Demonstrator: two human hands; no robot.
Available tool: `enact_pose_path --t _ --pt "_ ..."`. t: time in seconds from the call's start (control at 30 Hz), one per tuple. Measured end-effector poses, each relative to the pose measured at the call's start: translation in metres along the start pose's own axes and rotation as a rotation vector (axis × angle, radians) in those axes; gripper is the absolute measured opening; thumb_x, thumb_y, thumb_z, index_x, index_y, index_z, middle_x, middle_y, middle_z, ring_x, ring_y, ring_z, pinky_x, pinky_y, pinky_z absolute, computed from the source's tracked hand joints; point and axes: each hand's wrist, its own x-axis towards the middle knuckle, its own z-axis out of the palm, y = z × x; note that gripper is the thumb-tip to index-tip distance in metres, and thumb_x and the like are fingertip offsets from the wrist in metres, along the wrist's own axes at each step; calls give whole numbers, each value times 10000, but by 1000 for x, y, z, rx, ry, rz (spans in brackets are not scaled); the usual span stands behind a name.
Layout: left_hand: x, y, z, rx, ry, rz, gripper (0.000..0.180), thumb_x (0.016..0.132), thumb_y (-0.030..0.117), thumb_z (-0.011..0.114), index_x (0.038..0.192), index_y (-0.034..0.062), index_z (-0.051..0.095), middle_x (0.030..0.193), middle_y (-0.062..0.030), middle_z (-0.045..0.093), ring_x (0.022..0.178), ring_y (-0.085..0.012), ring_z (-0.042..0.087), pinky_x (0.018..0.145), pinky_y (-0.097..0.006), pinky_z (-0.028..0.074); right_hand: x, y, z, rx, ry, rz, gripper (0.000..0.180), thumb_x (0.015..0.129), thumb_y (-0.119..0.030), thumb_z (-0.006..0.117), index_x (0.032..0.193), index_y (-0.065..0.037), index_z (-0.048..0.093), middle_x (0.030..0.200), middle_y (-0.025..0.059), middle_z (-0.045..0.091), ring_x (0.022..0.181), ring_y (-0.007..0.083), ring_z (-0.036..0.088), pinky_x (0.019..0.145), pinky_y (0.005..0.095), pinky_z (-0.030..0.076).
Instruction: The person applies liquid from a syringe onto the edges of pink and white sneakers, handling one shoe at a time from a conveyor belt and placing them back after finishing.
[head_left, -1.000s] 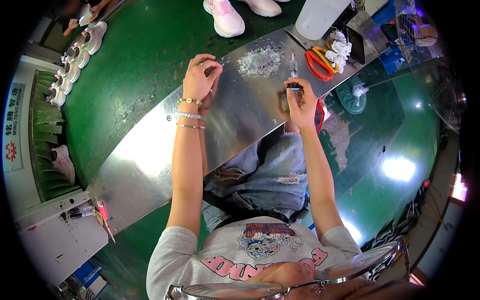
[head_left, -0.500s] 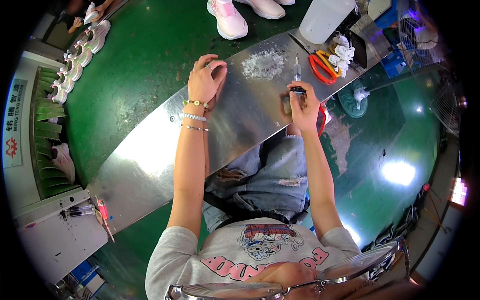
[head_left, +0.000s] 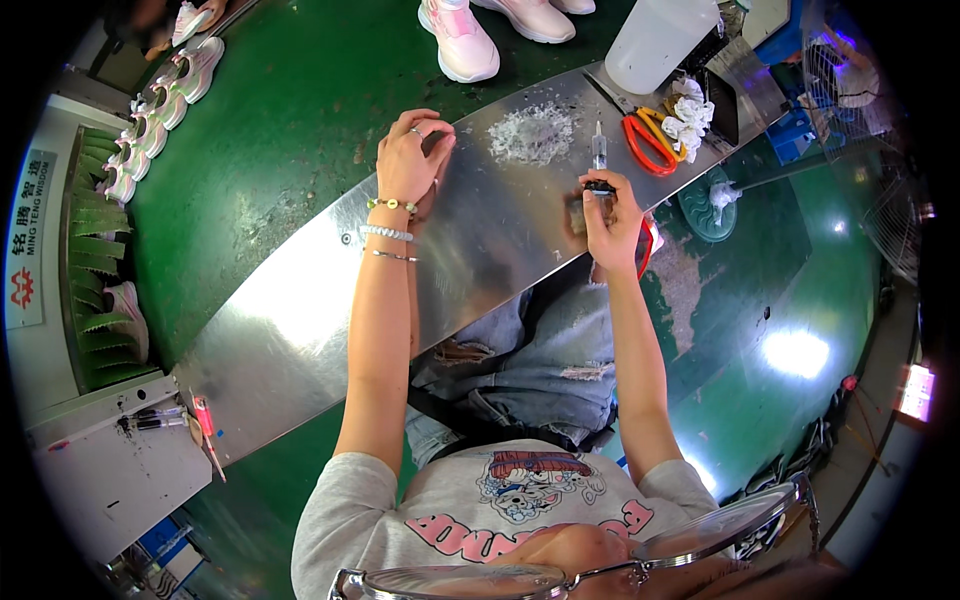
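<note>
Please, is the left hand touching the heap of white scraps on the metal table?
Apart. The head view shows it: a strip of the metal table is visible between the left hand and the heap of white scraps.

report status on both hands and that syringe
Right hand gripping syringe. Left hand: fingers curled, no object visible. White scraps left of syringe, scissors right of it.

Fisheye view from the head, looking steeply down
Glasses (head_left: 580,578) show closest, at six o'clock; the metal bench (head_left: 490,235) lies farther off, running from eight o'clock to two.
</note>
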Motion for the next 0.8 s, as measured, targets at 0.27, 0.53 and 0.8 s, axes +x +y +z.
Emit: enact_pose_path --t 0.27,0.53,0.8 --pt "4 -4 0 -37 -6 -23 113 780 198 691 876 145 719 1090 -32 620 975 -242 604 828 -343 482 2 -2 0 -15 13 -38 224 812 9 583 1034 -19 572 929 73 634 853 143 600 783 261 455" --pt "10 -8 4 -73 -69 -94 141 785 243 692 875 137 717 1013 -12 653 982 -241 577 848 -346 465 2 -6 -3 -76 -8 -38 231 801 6 585 1030 -27 573 923 85 633 852 179 614 789 279 462" --pt "12 -12 -5 -82 -196 -79 138 772 266 694 881 186 719 1067 55 628 1023 -212 559 869 -348 463 3 1 0 -37 4 -45 236 805 6 584 1038 -25 570 927 85 642 843 169 615 780 277 464"
